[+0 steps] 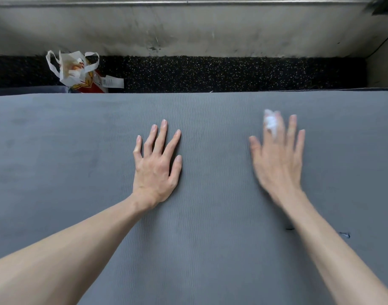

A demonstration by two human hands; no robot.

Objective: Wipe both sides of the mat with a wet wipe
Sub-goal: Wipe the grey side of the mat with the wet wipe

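A grey ribbed mat (210,216) fills most of the view, lying flat on the floor. My left hand (155,164) rests flat on the mat near its middle, fingers straight and spread. My right hand (278,157) lies on the mat to the right, blurred by motion, fingers straight. A white wet wipe (270,122) shows under and between its index and middle fingertips, pressed against the mat.
Beyond the mat's far edge runs a strip of black speckled floor (210,73), then a scuffed grey wall (188,29). A white and red plastic bag (78,71) sits at the far left by the mat edge. A small nick (345,235) marks the mat at right.
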